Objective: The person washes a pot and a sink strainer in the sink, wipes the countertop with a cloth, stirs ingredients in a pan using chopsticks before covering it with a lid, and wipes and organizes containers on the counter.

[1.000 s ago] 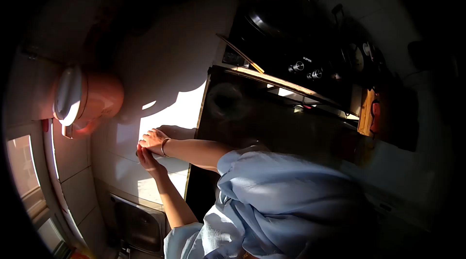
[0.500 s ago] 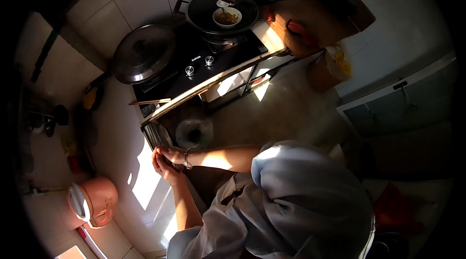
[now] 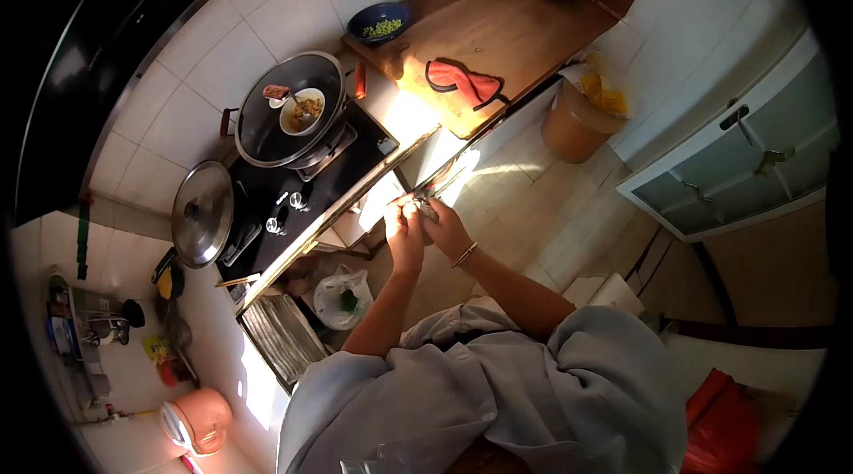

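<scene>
My left hand point(image 3: 405, 238) and my right hand point(image 3: 448, 230) meet in front of the counter's front edge, above the floor. The fingers of both are closed around a small greyish thing point(image 3: 424, 205) that catches the light. Its kind I cannot make out, since the fingers cover most of it. A bracelet circles my right wrist. Beyond the hands, a wide pan point(image 3: 252, 138) sits on the black stove point(image 3: 258, 199). Inside the pan is a white bowl point(image 3: 289, 126) of food with a spoon in it, and a small reddish piece lies beside the bowl.
A domed lid point(image 3: 203, 215) leans left of the pan. On the wooden board point(image 3: 533, 30) lie a red cloth item point(image 3: 466, 86) and a blue bowl point(image 3: 366, 23) of chopped green food. A brown bin point(image 3: 573, 132) stands right; a plastic bag point(image 3: 330, 301) hangs below the counter.
The view has swung toward the wooden board. My hands, together at the counter's left end before, have moved right and away from me, and now close around a small greyish thing.
</scene>
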A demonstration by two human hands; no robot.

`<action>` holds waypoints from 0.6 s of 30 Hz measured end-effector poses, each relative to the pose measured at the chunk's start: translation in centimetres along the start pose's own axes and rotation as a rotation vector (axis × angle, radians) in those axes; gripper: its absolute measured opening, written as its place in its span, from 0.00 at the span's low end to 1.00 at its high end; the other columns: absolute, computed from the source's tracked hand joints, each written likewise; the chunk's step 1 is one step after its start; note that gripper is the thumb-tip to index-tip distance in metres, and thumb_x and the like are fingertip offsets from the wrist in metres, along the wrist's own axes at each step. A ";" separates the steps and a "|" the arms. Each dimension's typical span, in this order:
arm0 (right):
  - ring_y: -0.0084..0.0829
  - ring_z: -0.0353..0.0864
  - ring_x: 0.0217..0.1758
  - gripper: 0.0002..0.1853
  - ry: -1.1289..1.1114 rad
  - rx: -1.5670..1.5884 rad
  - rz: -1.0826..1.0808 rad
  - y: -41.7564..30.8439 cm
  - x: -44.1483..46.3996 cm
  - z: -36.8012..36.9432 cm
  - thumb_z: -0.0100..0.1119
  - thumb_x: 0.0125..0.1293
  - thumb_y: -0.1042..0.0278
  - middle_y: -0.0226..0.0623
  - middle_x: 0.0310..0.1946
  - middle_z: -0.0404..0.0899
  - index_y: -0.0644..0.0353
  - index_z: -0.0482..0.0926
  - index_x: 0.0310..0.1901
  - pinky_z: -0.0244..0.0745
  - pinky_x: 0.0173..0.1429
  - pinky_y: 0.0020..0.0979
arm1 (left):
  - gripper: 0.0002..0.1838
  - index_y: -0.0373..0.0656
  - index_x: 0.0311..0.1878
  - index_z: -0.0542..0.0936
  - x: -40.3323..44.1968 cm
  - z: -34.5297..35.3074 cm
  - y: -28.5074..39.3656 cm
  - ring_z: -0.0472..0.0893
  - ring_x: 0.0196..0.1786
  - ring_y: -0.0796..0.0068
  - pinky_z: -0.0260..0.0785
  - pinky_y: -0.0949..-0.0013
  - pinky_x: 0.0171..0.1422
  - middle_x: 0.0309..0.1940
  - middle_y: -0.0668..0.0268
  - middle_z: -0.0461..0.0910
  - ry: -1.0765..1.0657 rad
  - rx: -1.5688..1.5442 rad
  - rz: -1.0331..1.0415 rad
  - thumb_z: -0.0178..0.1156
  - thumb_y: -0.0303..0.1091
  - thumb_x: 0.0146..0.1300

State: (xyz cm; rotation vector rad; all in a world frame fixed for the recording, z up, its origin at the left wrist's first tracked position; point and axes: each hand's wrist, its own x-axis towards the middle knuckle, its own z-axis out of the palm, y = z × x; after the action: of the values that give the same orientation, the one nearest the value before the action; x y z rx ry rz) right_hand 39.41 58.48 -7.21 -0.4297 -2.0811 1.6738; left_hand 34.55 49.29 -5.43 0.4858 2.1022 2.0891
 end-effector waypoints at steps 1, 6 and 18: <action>0.29 0.77 0.37 0.13 0.043 0.029 0.034 -0.5 0.9 -2.4 0.56 0.61 0.67 0.43 0.34 0.78 0.68 0.73 0.43 0.72 0.41 0.33 | 0.08 0.42 0.50 0.74 0.9 2.5 0.4 0.70 0.41 0.84 0.64 0.77 0.46 0.37 0.73 0.74 0.009 0.048 0.079 0.51 0.31 0.71; 0.18 0.72 0.34 0.14 -0.034 0.238 0.358 0.8 4.5 -12.4 0.50 0.70 0.62 0.29 0.32 0.77 0.65 0.76 0.44 0.70 0.38 0.25 | 0.10 0.40 0.45 0.76 3.9 10.9 1.3 0.72 0.35 0.80 0.66 0.74 0.40 0.33 0.68 0.75 -0.203 0.073 -0.200 0.51 0.35 0.69; 0.19 0.76 0.34 0.10 0.295 0.392 0.379 1.9 12.4 -29.2 0.57 0.65 0.68 0.29 0.31 0.79 0.63 0.78 0.44 0.73 0.36 0.22 | 0.16 0.43 0.52 0.77 15.0 28.4 0.7 0.71 0.57 0.60 0.62 0.63 0.63 0.52 0.59 0.74 -0.566 0.027 0.144 0.60 0.36 0.61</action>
State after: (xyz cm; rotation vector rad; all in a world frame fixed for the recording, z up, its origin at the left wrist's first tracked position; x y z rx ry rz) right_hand 43.70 89.51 -2.19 -0.9164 -1.4797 2.0275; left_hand 29.71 81.01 -3.57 1.1089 1.7999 1.7107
